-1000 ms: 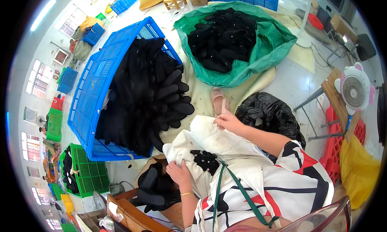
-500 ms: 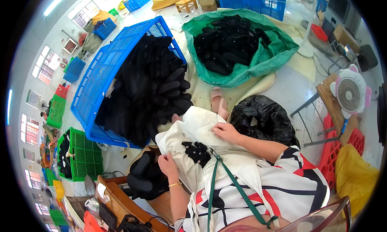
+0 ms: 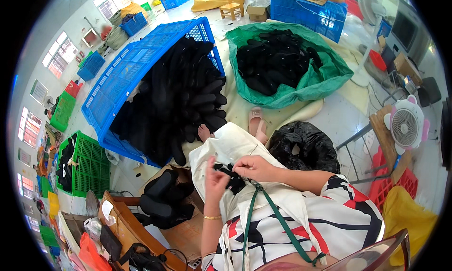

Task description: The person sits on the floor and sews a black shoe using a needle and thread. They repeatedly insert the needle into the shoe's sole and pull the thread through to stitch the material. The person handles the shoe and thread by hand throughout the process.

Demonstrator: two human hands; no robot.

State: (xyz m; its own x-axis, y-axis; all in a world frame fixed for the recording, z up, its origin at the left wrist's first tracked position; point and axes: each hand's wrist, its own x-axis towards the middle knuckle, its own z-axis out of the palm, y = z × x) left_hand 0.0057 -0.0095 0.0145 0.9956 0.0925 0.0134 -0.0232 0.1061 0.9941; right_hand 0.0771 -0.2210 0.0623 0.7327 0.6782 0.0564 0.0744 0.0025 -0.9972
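Observation:
A pale cloth (image 3: 226, 141) lies over my lap, with a small heap of black pieces (image 3: 234, 182) on it. My right hand (image 3: 256, 169) is closed in a pinch at the far right edge of that heap. A thin, needle-like sliver rises from its fingertips. Just left of the heap, my left hand (image 3: 216, 180) is raised with its index finger stretched up and its fingers apart; I see nothing in it. Scissors (image 3: 254, 182) hang on a green ribbon (image 3: 249, 210) close below my right hand, partly covered by it.
A tipped blue crate (image 3: 127, 78) spills black padded pieces (image 3: 172, 101) ahead on the left. Beyond my feet, a green sack (image 3: 325, 80) holds more. A black plastic bag (image 3: 306, 146) and a fan (image 3: 406, 123) stand right; black pieces (image 3: 165, 198) fill a carton left.
My left hand has lifted off the cloth and moved right, its index finger now extended. My right hand has come lower and left, towards the small black pieces. The view has tilted slightly.

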